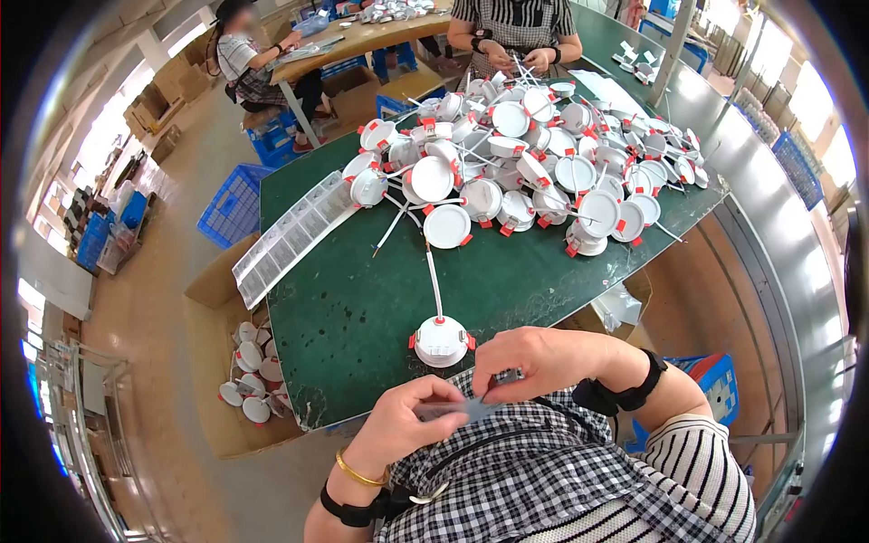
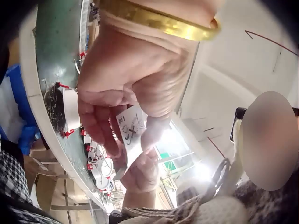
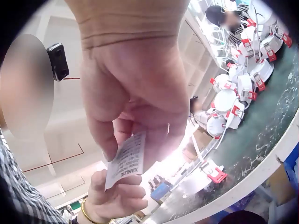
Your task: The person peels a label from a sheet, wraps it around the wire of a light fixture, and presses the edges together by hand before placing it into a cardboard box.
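Close to the body, just off the table's front edge, my left hand (image 1: 407,423) pinches a small printed label (image 3: 127,161) between thumb and fingers. My right hand (image 1: 534,362) pinches the same label from the other side, so it spans both hands. Black print shows on its pale face in the left wrist view. In front of the hands a round white downlight (image 1: 441,344) with red clips sits near the green table's (image 1: 353,335) edge. Its white cable (image 1: 434,281) runs away from me toward the pile.
A large pile of white downlights (image 1: 507,172) covers the table's far half. At the left edge lies a long sheet of labels (image 1: 294,237). A cardboard box (image 1: 217,407) holding more lights stands below left, near a blue crate (image 1: 231,204). Another person (image 1: 520,36) works across the table.
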The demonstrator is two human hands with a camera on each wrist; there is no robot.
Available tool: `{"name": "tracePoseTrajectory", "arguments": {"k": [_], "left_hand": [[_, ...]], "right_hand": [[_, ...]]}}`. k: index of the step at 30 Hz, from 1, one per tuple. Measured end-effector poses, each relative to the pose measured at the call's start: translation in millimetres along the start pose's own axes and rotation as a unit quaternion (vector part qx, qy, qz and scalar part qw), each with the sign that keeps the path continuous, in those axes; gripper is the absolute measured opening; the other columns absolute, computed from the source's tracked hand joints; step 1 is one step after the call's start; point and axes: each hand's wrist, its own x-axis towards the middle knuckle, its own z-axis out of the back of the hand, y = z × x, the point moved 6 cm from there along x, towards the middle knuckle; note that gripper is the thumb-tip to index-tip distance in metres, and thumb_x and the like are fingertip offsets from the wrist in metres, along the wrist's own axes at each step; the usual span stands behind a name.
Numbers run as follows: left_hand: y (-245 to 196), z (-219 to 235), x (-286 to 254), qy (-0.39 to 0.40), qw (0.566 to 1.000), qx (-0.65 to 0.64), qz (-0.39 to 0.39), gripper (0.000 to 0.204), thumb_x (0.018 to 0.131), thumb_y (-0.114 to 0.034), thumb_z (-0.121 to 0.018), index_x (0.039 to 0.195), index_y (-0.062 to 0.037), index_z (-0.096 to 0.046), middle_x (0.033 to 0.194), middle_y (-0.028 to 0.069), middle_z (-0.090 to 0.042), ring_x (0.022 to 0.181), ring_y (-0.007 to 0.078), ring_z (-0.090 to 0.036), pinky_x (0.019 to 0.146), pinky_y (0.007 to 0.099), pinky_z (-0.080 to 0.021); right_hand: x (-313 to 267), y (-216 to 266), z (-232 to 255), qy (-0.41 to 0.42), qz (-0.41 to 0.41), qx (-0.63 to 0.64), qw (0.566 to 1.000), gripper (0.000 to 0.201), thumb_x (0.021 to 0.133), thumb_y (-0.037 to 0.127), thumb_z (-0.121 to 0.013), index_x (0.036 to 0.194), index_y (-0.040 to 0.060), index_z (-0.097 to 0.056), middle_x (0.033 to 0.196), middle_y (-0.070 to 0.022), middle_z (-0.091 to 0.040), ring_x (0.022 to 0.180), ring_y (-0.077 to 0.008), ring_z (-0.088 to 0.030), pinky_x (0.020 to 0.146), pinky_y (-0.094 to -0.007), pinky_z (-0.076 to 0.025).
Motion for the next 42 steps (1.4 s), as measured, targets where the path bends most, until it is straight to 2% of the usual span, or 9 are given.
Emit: {"name": "tracePoseTrajectory", "arguments": {"k": [4, 6, 8, 10, 12, 17, 18, 21, 42], "left_hand": [[5, 26, -2, -0.135, 0.991, 0.024, -0.009, 0.023, 0.078, -0.004, -0.071, 0.098, -0.0007, -0.059, 0.089, 0.0001, -0.061, 0.080, 0.0051, -0.055, 0.072, 0.0199, -0.046], [-1, 37, -6, -0.190, 0.978, -0.053, -0.069, 0.021, 0.079, -0.004, -0.070, 0.097, -0.0016, -0.059, 0.090, 0.0004, -0.061, 0.081, 0.0058, -0.055, 0.073, 0.0207, -0.046], [-7, 40, -6, -0.192, 0.976, -0.070, -0.076, 0.021, 0.080, -0.003, -0.069, 0.098, -0.0012, -0.058, 0.090, 0.0009, -0.060, 0.082, 0.0065, -0.056, 0.074, 0.0210, -0.047], [-17, 44, -5, -0.210, 0.966, -0.096, -0.113, 0.023, 0.080, 0.000, -0.068, 0.100, -0.0001, -0.057, 0.091, 0.0017, -0.060, 0.083, 0.0072, -0.056, 0.075, 0.0213, -0.047], [-20, 49, -4, -0.219, 0.965, -0.096, -0.111, 0.024, 0.080, 0.002, -0.067, 0.101, 0.0006, -0.056, 0.091, 0.0025, -0.060, 0.084, 0.0081, -0.056, 0.076, 0.0219, -0.046], [-32, 50, -6, -0.229, 0.955, -0.124, -0.139, 0.016, 0.081, 0.003, -0.064, 0.096, -0.0001, -0.057, 0.089, 0.0031, -0.061, 0.081, 0.0089, -0.057, 0.074, 0.0237, -0.046], [-33, 50, -5, -0.235, 0.953, -0.120, -0.149, 0.014, 0.082, 0.003, -0.063, 0.095, -0.0002, -0.057, 0.088, 0.0031, -0.061, 0.080, 0.0088, -0.057, 0.074, 0.0236, -0.045], [-10, 56, 7, -0.248, 0.953, -0.136, -0.106, 0.012, 0.084, 0.000, -0.062, 0.095, -0.0004, -0.057, 0.089, 0.0028, -0.062, 0.079, 0.0087, -0.057, 0.074, 0.0232, -0.045], [20, 60, 32, -0.281, 0.944, -0.162, -0.054, 0.013, 0.087, -0.006, -0.066, 0.096, 0.0006, -0.060, 0.087, 0.0005, -0.062, 0.076, 0.0038, -0.056, 0.069, 0.0183, -0.045]], "right_hand": [[2, -13, 12, -0.131, -0.056, 0.002, 0.990, 0.028, 0.087, 0.014, -0.064, 0.113, 0.0046, -0.061, 0.097, -0.0083, -0.063, 0.086, -0.0174, -0.061, 0.076, -0.0288, -0.049], [0, -57, 25, -0.319, -0.137, 0.142, 0.927, 0.033, 0.092, 0.018, -0.060, 0.121, 0.0032, -0.057, 0.103, -0.0104, -0.062, 0.090, -0.0162, -0.060, 0.079, -0.0272, -0.049], [6, -87, 15, -0.361, -0.146, 0.036, 0.921, 0.031, 0.094, 0.019, -0.056, 0.119, 0.0012, -0.058, 0.105, -0.0127, -0.062, 0.091, -0.0186, -0.061, 0.080, -0.0307, -0.050], [21, -81, 3, -0.336, -0.200, 0.052, 0.919, 0.027, 0.091, 0.017, -0.058, 0.112, 0.0000, -0.061, 0.104, -0.0151, -0.063, 0.087, -0.0235, -0.063, 0.077, -0.0343, -0.050], [32, -76, 0, -0.378, -0.096, -0.065, 0.919, 0.018, 0.086, 0.010, -0.060, 0.099, -0.0024, -0.064, 0.090, -0.0180, -0.066, 0.078, -0.0316, -0.064, 0.069, -0.0358, -0.051], [35, -71, -16, -0.235, -0.117, -0.017, 0.965, 0.016, 0.086, 0.010, -0.060, 0.091, -0.0044, -0.063, 0.086, -0.0180, -0.065, 0.077, -0.0325, -0.063, 0.067, -0.0371, -0.050], [32, -56, -18, -0.241, -0.065, -0.025, 0.968, 0.015, 0.086, 0.010, -0.060, 0.091, -0.0038, -0.062, 0.083, -0.0173, -0.064, 0.076, -0.0331, -0.062, 0.066, -0.0381, -0.049], [24, -48, -30, -0.213, -0.101, 0.057, 0.970, 0.017, 0.086, 0.013, -0.059, 0.092, -0.0029, -0.061, 0.081, -0.0168, -0.063, 0.076, -0.0343, -0.062, 0.067, -0.0399, -0.049], [17, -51, -26, -0.244, -0.149, 0.018, 0.958, 0.017, 0.088, 0.015, -0.057, 0.089, -0.0016, -0.062, 0.078, -0.0143, -0.063, 0.074, -0.0320, -0.062, 0.073, -0.0395, -0.049]]}}
